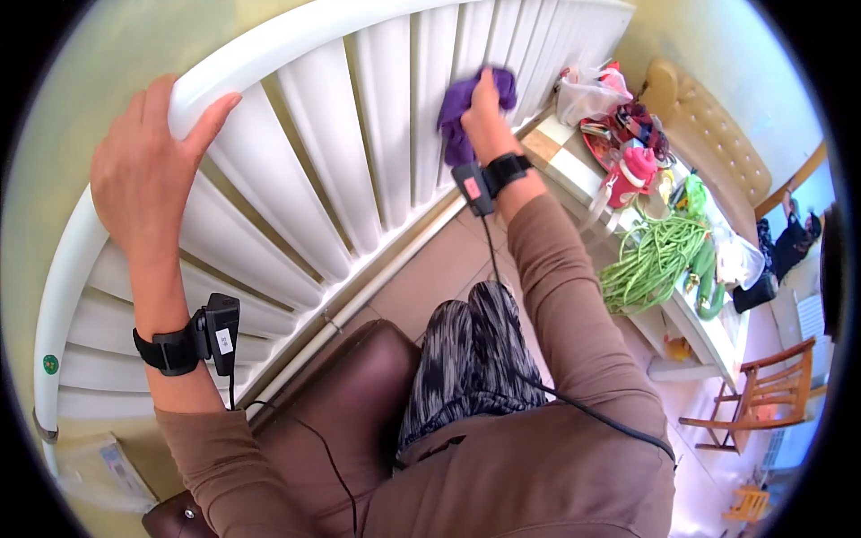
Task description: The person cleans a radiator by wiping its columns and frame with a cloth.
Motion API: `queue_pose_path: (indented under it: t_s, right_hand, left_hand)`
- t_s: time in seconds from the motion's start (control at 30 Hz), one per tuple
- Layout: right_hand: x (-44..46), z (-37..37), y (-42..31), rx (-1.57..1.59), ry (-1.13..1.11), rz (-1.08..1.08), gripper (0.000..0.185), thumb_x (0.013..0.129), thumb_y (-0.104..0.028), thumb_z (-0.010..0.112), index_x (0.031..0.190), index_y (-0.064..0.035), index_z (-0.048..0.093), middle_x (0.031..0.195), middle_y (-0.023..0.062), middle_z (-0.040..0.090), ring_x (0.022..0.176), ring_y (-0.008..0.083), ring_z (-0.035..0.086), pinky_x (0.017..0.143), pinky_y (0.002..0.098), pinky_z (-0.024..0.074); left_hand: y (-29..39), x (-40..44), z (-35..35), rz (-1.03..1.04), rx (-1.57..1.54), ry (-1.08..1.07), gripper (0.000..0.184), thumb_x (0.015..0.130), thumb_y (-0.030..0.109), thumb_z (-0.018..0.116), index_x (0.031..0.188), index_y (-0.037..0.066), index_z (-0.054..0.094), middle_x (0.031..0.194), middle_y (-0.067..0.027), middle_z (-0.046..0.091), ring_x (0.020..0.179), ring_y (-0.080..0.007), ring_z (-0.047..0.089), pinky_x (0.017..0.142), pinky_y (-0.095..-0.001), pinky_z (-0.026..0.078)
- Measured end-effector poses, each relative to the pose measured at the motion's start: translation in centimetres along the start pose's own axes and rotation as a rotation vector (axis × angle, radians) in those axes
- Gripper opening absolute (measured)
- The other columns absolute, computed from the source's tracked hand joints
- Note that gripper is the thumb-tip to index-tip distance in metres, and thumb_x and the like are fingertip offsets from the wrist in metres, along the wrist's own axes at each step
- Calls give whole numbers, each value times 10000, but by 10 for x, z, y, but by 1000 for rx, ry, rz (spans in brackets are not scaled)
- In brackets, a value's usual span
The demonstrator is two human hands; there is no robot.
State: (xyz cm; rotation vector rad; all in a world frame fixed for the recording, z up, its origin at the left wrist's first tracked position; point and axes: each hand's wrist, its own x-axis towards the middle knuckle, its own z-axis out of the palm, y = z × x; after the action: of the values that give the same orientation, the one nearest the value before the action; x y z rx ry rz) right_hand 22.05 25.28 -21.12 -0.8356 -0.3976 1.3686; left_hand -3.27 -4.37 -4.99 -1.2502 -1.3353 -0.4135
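Observation:
My left hand (148,170) is on the curved top rail of a white radiator (300,99), its thumb in front and its fingers over the wall side. In my right hand (489,121) is a bunched purple cloth (456,112), pressed against the radiator's upright slats farther along. The cloth and the right fingertips are slightly blurred, and part of the cloth is hidden behind the hand. Each wrist carries a black strap with a small box and a cable.
A brown padded seat (359,386) is beside my legs. To the right, a table (583,170) bears green beans (659,255), a pink bottle (635,170) and bags. Beyond are a tan sofa (708,125), a wooden chair (776,394) and another person (794,238). A pipe (368,291) runs below the radiator.

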Motion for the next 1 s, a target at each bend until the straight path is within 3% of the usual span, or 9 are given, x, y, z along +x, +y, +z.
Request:
queue_pose_path:
  t_s: [0.13, 0.2, 0.37, 0.47, 0.67, 0.7, 0.87, 0.93, 1.0]
  right_hand:
    - [-2, 47, -62, -41, -172, -177, 505, 912, -463, 565, 1205, -51, 558, 1059, 98, 643, 937, 255, 616, 847, 394, 496]
    - [-20, 69, -91, 9, -358, -418, 652, 891, -413, 591, 1317, 66, 472, 1235, 187, 576, 1152, 256, 526, 995, 320, 370]
    - [6, 42, -32, -466, -37, -1161, 546, 919, -377, 567, 1245, 59, 533, 1244, 225, 570, 1174, 326, 514, 1009, 334, 351]
    - [31, 21, -1, -491, 197, -1112, 503, 892, -466, 594, 1098, -8, 634, 1032, 129, 677, 923, 255, 633, 855, 363, 467]
    - [61, -40, 55, -418, 329, -751, 592, 853, -493, 639, 992, 83, 655, 989, 172, 687, 898, 267, 626, 833, 357, 451]
    - [68, -54, 63, -479, 326, -619, 587, 844, -518, 621, 1070, 23, 648, 1090, 182, 668, 999, 333, 624, 886, 378, 446]
    - [85, -113, 116, -494, 304, -486, 677, 885, -535, 541, 1235, 44, 556, 1268, 239, 560, 1175, 367, 525, 993, 396, 393]
    - [97, -139, 143, -506, 346, -262, 752, 895, -546, 540, 1364, 30, 430, 1365, 130, 489, 1181, 255, 505, 1018, 330, 368]
    - [91, -152, 153, -375, 319, 54, 818, 882, -577, 535, 1408, 27, 367, 1416, 123, 433, 1199, 242, 488, 1022, 335, 374]
  left_hand:
    - [-2, 0, 5, -6, -12, 25, 463, 762, 574, 671, 933, 143, 679, 807, 19, 672, 670, -186, 635, 563, -293, 489]
    - [0, 1, 4, -25, 7, -15, 462, 758, 572, 677, 948, 151, 682, 827, 19, 680, 684, -191, 641, 572, -295, 492]
    - [-2, 0, 4, -142, 6, -156, 458, 752, 532, 710, 1048, 183, 679, 902, -1, 698, 765, -217, 660, 633, -306, 505]
    - [-5, 0, 6, -190, 7, -216, 472, 761, 525, 708, 1090, 190, 667, 933, -15, 701, 791, -224, 664, 657, -300, 507]
    - [-26, -20, 20, -180, -48, -245, 418, 885, 485, 593, 1218, 233, 605, 1055, -34, 680, 917, -170, 666, 769, -276, 507]
    - [-29, -14, 16, -122, 55, -282, 414, 887, 472, 598, 1220, 226, 605, 1052, -32, 682, 905, -167, 670, 761, -267, 507]
    - [-22, -7, 10, -16, 222, -307, 417, 876, 434, 635, 1212, 187, 615, 1019, -32, 693, 863, -165, 680, 733, -236, 504]
    - [-9, -7, 12, -153, 27, -197, 429, 854, 438, 663, 1181, 161, 636, 990, -37, 697, 838, -172, 681, 725, -249, 507]
    - [-7, -3, 7, -159, -18, -212, 475, 795, 487, 701, 1139, 165, 649, 1011, -50, 691, 851, -218, 668, 719, -281, 505]
